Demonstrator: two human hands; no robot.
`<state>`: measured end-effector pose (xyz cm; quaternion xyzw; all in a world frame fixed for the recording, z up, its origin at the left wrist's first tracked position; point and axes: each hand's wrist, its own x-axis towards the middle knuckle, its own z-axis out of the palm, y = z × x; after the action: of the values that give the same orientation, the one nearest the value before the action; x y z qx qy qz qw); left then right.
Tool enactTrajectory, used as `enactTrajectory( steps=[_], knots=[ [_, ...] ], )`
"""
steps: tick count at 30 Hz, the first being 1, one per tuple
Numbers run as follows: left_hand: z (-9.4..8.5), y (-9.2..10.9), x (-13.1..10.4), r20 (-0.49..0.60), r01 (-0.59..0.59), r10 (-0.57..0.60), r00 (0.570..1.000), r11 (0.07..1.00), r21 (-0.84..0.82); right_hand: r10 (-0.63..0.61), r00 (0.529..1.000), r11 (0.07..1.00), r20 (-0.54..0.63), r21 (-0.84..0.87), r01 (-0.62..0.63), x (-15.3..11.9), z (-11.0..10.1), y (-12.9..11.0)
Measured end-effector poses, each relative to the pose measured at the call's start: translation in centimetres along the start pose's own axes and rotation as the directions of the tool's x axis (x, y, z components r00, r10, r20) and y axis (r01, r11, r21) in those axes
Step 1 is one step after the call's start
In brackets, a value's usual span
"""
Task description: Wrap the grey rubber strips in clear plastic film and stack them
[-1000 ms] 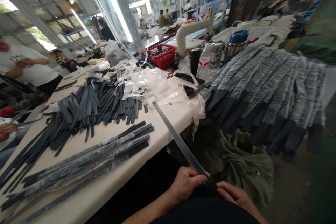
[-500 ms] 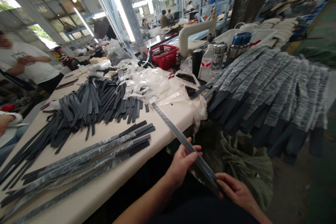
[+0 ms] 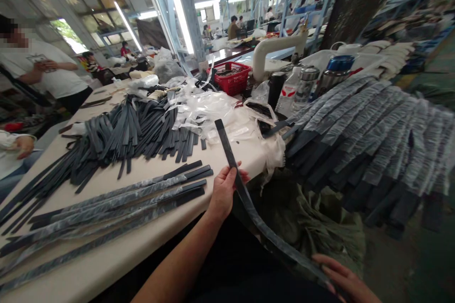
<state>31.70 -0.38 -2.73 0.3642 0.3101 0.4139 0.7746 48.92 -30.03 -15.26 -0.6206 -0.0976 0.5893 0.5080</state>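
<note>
A long dark strip [image 3: 263, 228], partly sleeved in clear film, runs between my hands and sags in the middle. My left hand [image 3: 224, 188] pinches it near its bare upper end, beside the table edge. At the lower right, my right hand [image 3: 341, 274] has its fingers closed round the other end. Several film-wrapped strips [image 3: 117, 206] lie on the pale table [image 3: 156, 227]. Behind them is a heap of bare dark strips [image 3: 142, 128], with white plastic film [image 3: 206, 109] to its right.
Many wrapped strips [image 3: 384, 137] hang in a row at the right. A red basket [image 3: 232, 78], bottles [image 3: 288, 90] and a blue-lidded flask [image 3: 336, 68] stand behind. A green sack [image 3: 330, 227] is below. A person in white [image 3: 53, 66] stands at the left; another's hand [image 3: 24, 146] is nearer.
My left hand has moved up and left; my right hand has moved right and down. More strip now spans between them, and its dark bare end shows. The view has shifted slightly.
</note>
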Motion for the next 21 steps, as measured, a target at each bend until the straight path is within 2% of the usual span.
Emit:
enactTrajectory(
  steps=[2,4,5,7,9,11,13,15,17,18,21],
  knots=[
    [-1.0,0.9,-0.7,-0.026,-0.065,0.066,0.998,0.997,0.035,-0.028,1.000,0.993,0.012,0.116,0.027,-0.5,0.0,-3.1],
    [-2.1,1.8,-1.2,-0.059,-0.120,0.123,0.991,0.991,0.059,-0.123,0.990,0.984,0.072,0.140,0.112,-0.8,0.6,-6.7],
    [-2.7,2.2,-1.4,-0.073,-0.144,0.149,0.986,0.987,0.075,-0.174,0.978,0.981,0.116,0.102,0.162,-1.0,1.2,-8.5],
    [-4.0,3.0,-2.0,-0.095,-0.188,0.201,0.975,0.974,0.128,-0.254,0.939,0.955,0.234,-0.092,0.281,-1.4,3.1,-12.0],
    [-5.1,3.8,-2.6,-0.101,-0.225,0.248,0.963,0.954,0.198,-0.315,0.862,0.813,0.398,-0.355,0.461,-1.8,5.7,-15.0],
    [-6.1,4.6,-3.5,-0.086,-0.253,0.285,0.955,0.929,0.271,-0.369,0.767,0.579,0.525,-0.515,0.632,-1.9,8.6,-17.5],
    [-6.9,5.3,-4.4,-0.052,-0.270,0.306,0.951,0.898,0.347,-0.436,0.666,0.383,0.605,-0.544,0.746,-1.4,11.7,-19.5],
    [-7.5,5.8,-5.3,-0.008,-0.271,0.303,0.953,0.865,0.423,-0.512,0.549,0.276,0.660,-0.479,0.833,-0.4,14.8,-21.3],
    [-7.9,6.1,-6.3,0.038,-0.255,0.272,0.962,0.834,0.489,-0.564,0.451,0.269,0.692,-0.363,0.892,0.8,17.9,-23.0],
    [-8.1,6.2,-6.8,0.063,-0.245,0.249,0.967,0.819,0.519,-0.581,0.421,0.297,0.697,-0.300,0.906,1.3,19.5,-23.8],
    [-8.5,6.6,-8.2,0.139,-0.221,0.173,0.975,0.782,0.583,-0.566,0.368,0.429,0.737,-0.118,0.896,2.4,24.1,-25.8]
  ],
)
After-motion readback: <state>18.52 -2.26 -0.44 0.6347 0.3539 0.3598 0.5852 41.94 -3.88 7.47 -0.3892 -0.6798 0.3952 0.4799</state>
